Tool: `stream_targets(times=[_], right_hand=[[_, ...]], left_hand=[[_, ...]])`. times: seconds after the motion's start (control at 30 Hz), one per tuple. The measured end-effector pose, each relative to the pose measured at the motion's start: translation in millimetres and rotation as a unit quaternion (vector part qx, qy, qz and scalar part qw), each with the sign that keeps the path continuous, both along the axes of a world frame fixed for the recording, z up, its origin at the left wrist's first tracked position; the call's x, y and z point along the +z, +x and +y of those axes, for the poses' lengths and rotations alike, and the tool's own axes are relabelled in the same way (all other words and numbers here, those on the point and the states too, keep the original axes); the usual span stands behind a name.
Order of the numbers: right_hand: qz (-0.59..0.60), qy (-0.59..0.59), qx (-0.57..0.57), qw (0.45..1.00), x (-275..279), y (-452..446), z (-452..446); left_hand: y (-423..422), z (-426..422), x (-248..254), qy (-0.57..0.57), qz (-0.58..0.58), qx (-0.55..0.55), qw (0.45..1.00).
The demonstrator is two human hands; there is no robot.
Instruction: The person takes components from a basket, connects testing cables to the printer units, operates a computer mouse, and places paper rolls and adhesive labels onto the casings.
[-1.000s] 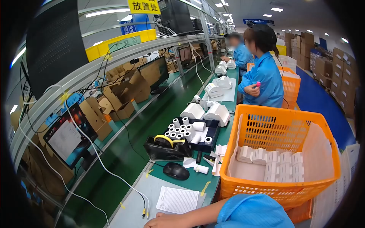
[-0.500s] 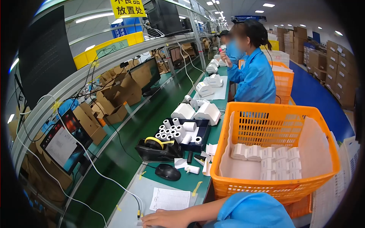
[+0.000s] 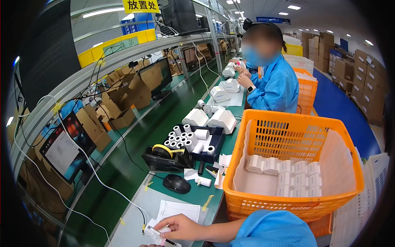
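Observation:
My right hand, coming from a blue sleeve, is at the bottom of the view with thumb and fingers closed on a small white piece with printed markings. The piece lies low over the grey mat, and its exact kind is hard to make out. A white cable with a black and yellow end reaches to its left side. Only a sliver of my left hand shows at the bottom edge, its fingers mostly hidden. A printed sheet with a table lies just beyond my right hand.
An orange basket holding white boxy devices stands at right. Along the bench are a black mouse, a tape dispenser and a dark tray of paper rolls. A co-worker in blue sits farther along.
My right hand has risen from lying on the mat to gripping the white piece, which has come into view. A bit of my left hand now shows. The co-worker has lowered a raised hand.

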State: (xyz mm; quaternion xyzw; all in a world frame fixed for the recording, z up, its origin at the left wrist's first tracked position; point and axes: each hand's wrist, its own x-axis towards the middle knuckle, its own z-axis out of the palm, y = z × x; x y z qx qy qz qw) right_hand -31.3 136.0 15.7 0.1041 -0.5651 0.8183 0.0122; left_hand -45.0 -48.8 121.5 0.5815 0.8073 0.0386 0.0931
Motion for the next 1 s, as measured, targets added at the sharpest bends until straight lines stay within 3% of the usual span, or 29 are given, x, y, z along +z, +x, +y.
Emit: stream_targets(times=[0.07,0.17,0.27,0.37,0.77,1.0], right_hand=[[-0.009,-0.079,0.036,0.996,-6.2,-0.4,-9.7],[0.071,0.195,-0.108,0.972,-4.5,1.8,-13.0],[0.048,0.207,-0.09,0.973,5.9,5.2,-14.3],[0.073,0.272,-0.114,0.953,-0.5,-0.3,-14.5],[0.066,0.216,-0.096,0.969,0.3,-2.6,-26.1],[0.062,0.209,-0.085,0.972,8.3,-2.4,-29.1]], left_hand=[[-1.5,2.1,0.8,-0.041,0.012,0.005,0.999],[-4.5,5.6,-2.3,-0.045,-0.016,-0.005,0.999],[-7.3,3.2,-5.1,0.028,-0.013,-0.022,0.999],[-6.2,1.7,-2.8,0.013,-0.007,-0.012,1.0],[-7.0,-0.5,4.2,-0.025,-0.008,0.027,0.999],[-15.0,-6.0,-3.9,0.083,-0.02,0.003,0.996]])
